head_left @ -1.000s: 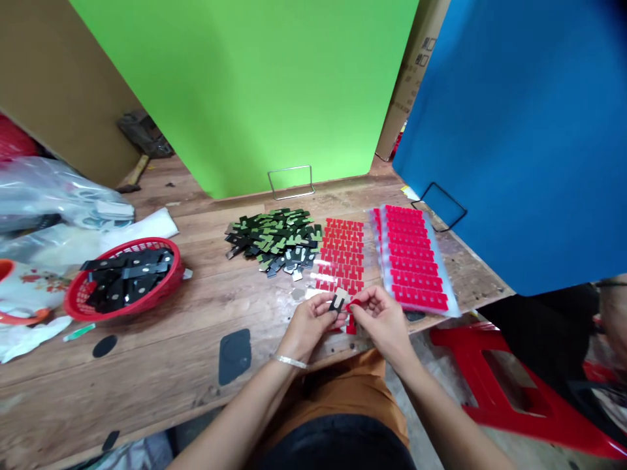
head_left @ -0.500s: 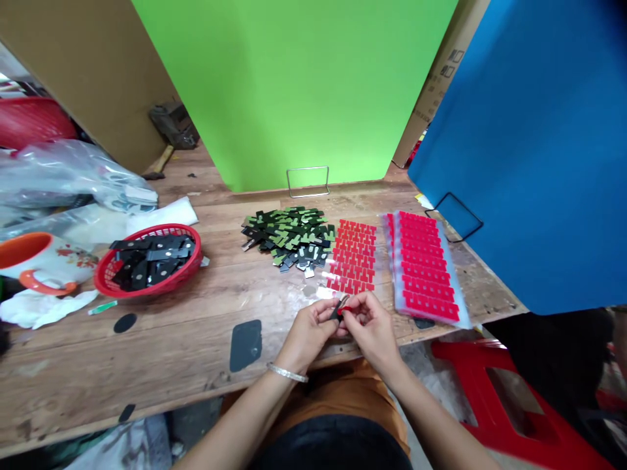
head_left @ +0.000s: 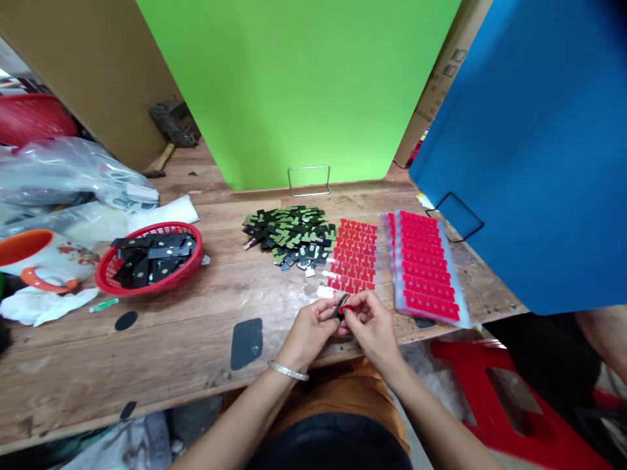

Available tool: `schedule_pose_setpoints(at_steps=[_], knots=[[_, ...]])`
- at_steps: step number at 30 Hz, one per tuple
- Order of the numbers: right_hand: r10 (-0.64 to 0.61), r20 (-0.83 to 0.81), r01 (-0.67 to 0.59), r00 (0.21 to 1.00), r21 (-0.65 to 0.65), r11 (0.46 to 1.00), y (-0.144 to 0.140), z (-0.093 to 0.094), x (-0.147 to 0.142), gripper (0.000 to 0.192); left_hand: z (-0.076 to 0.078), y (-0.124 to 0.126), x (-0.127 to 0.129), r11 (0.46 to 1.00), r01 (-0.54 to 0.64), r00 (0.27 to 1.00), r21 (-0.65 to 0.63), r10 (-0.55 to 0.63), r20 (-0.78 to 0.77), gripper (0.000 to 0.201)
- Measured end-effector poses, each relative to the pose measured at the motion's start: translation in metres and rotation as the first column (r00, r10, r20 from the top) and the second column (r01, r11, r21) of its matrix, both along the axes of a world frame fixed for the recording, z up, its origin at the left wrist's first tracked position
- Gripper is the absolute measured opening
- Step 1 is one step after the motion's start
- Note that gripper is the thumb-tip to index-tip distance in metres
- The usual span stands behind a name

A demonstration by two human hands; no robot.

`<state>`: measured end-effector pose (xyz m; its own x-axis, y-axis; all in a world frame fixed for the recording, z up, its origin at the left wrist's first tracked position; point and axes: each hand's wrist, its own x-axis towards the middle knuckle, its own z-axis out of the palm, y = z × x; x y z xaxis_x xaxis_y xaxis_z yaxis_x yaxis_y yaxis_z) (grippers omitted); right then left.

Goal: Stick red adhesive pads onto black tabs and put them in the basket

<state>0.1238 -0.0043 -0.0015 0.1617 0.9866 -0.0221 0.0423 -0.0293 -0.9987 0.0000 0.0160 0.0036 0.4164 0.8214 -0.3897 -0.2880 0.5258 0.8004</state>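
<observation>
a wood-patterned surface stretches across the view, worn dark in several patches. a large green panel stands upright along its far side, and a blue panel leans to the right of it. below the blue panel, beyond the edge of the surface, is a red stool. to the left sits an oval red basket heaped with black parts, with a white and orange mug just beside it. near the middle lies a loose pile of black and metallic pieces; to its right is a sheet of red t-shaped cutouts, and farther right a stack of clear sheets with red shapes. the person's two hands meet in front of the single sheet, near the front edge. the left hand has its fingers and thumb closed around one black piece, and the right hand pinches a small red piece at the black one; how far the two are joined cannot be told. a silvery bracelet circles the left wrist
</observation>
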Motion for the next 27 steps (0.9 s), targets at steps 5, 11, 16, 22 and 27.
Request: schedule_pose_setpoints(at_steps=[5, 11, 16, 22, 27], knots=[[-0.003, -0.025, 0.003, 1.0, -0.01, 1.0, 0.001, 0.001, 0.0, 0.011, 0.001, 0.0, 0.001, 1.0, 0.003, 1.0, -0.007, -0.003, 0.005, 0.041], [-0.018, 0.018, 0.018, 1.0, -0.015, 1.0, -0.001, 0.0, -0.001, 0.011, 0.002, 0.001, 0.003, 1.0, -0.024, 1.0, -0.004, 0.024, -0.018, 0.038], [0.002, 0.127, -0.004, 0.992, 0.012, 1.0, -0.007, 0.004, -0.002, 0.009, 0.003, 0.0, 0.004, 0.993, -0.118, 0.991, 0.023, 0.119, -0.064, 0.037], [-0.134, 0.357, 0.055, 0.924, 0.222, 0.973, -0.004, 0.014, 0.002, 0.007, 0.005, -0.002, 0.004, 0.989, -0.143, 0.986, 0.048, 0.146, -0.082, 0.035], [-0.137, 0.351, 0.068, 0.926, 0.202, 0.977, 0.004, 0.016, 0.005, 0.006, 0.006, -0.001, 0.005, 0.99, -0.133, 0.987, 0.039, 0.136, -0.088, 0.035]])
